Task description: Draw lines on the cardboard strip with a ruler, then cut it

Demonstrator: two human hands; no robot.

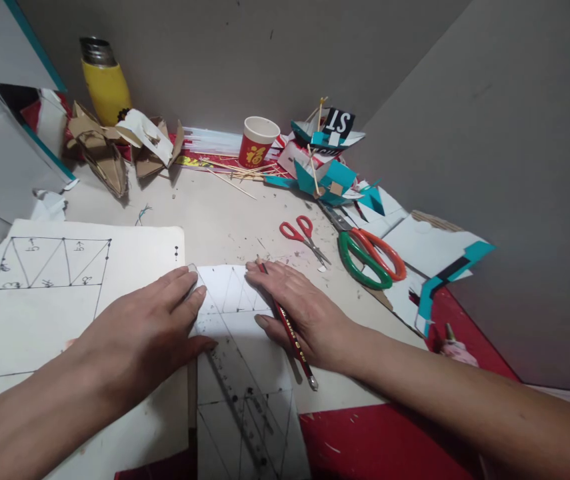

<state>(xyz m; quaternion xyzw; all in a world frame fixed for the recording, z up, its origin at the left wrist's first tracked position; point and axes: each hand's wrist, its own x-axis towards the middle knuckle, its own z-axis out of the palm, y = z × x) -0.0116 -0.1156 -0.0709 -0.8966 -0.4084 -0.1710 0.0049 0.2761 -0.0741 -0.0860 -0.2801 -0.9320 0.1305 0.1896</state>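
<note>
A white card strip (pixel 245 333) with drawn lines and triangles lies before me, with a clear ruler (pixel 237 400) slanting across it. My left hand (pixel 157 327) grips the ruler's upper part against the card, fingers bent over it and thumb at its edge. My right hand (pixel 305 310) rests on the card's far right corner with a dark red pencil (pixel 292 333) held among its fingers. The pencil's sharpened tip points away from me and its butt end towards me. Under my left forearm lies a larger white sheet (pixel 139 257) marked with triangles and figures.
Red-handled scissors (pixel 305 233) and larger green-and-orange scissors (pixel 369 257) lie beyond my right hand. Paper boats (pixel 325 177), a red paper cup (pixel 259 141), wooden sticks (pixel 235 183), cardboard boats (pixel 99 153) and a yellow bottle (pixel 105 87) line the back. Card scraps (pixel 415 247) lie right.
</note>
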